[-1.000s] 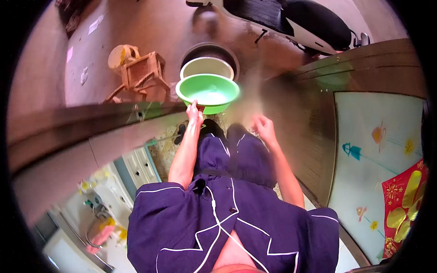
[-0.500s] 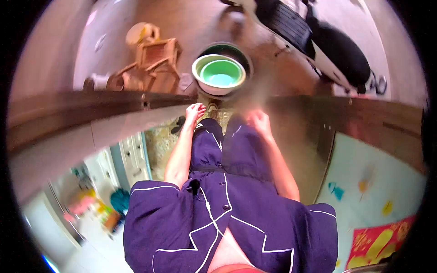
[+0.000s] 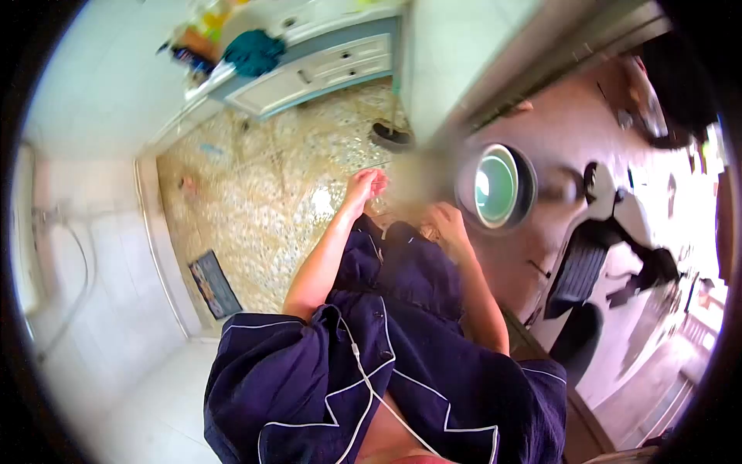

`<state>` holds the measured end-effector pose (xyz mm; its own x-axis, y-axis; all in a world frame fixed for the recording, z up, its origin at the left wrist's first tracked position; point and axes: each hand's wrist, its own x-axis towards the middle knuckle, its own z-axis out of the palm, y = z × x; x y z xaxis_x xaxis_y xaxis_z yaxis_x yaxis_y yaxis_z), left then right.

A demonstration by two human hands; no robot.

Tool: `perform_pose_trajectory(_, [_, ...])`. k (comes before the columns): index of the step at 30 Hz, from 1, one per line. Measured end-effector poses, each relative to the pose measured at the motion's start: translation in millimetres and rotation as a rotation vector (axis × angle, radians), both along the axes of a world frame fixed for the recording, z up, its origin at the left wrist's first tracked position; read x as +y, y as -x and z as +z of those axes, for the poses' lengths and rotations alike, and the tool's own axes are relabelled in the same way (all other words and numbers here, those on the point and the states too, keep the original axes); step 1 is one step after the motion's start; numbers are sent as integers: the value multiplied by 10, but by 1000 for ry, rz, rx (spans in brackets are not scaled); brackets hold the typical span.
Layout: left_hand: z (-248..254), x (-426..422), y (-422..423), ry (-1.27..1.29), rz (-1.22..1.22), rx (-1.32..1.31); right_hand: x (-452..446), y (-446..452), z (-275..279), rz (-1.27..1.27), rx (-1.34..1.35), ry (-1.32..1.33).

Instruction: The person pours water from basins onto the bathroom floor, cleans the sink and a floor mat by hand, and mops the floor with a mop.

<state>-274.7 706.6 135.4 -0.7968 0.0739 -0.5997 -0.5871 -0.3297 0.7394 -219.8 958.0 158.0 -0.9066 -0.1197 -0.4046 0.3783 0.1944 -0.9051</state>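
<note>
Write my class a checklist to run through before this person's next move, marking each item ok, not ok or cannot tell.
1. Left hand free: ok, nothing visible in it.
2. Right hand free: cannot tell; the image is smudged there.
3. Green basin out of both hands: ok, neither hand is on it.
4. Patterned floor dry: cannot tell; the bright patch could be water or glare.
5. Cabinet drawers shut: ok, they look closed.

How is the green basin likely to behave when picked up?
The green basin is probably light for its size, given its thin-looking rim. Its shine may mean slippery sides. Nested within a dark round container, it might catch.
</note>
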Motion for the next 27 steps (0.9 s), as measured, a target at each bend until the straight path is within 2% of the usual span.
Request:
perform_pose_trajectory(2, [-6, -304, -131, -12, 100, 16, -507, 208, 259, 0, -223, 284])
perform_pose_trajectory(3, [-11, -466, -181, -14, 141, 27, -796, 313, 397, 45, -227, 273])
perform_pose_trajectory(5, [-38, -779, -259, -6, 192, 0, -1398, 497, 570, 331, -109, 59])
perform_pose_trajectory(7, [-55, -1093, -389, 37, 193, 50, -1992, 572, 414, 416, -58, 83])
perform_pose_trajectory(9, [-62, -1405, -588, 51, 285, 47, -2568, 567, 174, 556, -167, -46])
perform_pose_trajectory(10, [-79, -1558, -632, 147, 238, 40, -2805, 572, -223, 676, -103, -245])
perform_pose_trajectory(11, [-88, -1722, -638, 237, 188, 33, -2999, 573, -267, 700, -97, -249])
perform_pose_trajectory(12, [45, -1866, -656, 202, 193, -7, -3142, 507, -260, 798, 81, -302])
perform_pose_trajectory(13, [-27, -1958, -721, 195, 208, -17, -3240, 445, -252, 886, 257, -350])
perform_pose_trajectory(15, [-195, -2137, -723, 232, 317, 29, -3421, 481, -217, 908, 330, -341])
perform_pose_trajectory(17, [-305, -2250, -637, 231, 345, 24, -3472, 570, -177, 948, 174, -341])
perform_pose_trajectory(19, [-337, -2316, -615, 248, 406, -13, -3335, 733, -436, 958, 206, -375])
perform_pose_trajectory(21, [-313, -2378, -498, 291, 352, -20, -3162, 987, -533, 886, 206, -397])
perform_pose_trajectory(23, [-234, -2360, -330, 190, 391, -31, -2914, 1289, -571, 861, 209, -444])
perform_pose_trajectory(25, [-413, -2316, -132, 210, 338, -5, -2648, 1638, -645, 831, 316, -619])
perform_pose_trajectory(27, [-486, -2210, 126, 157, 374, -15, -2398, 1992, -908, 805, 330, -639])
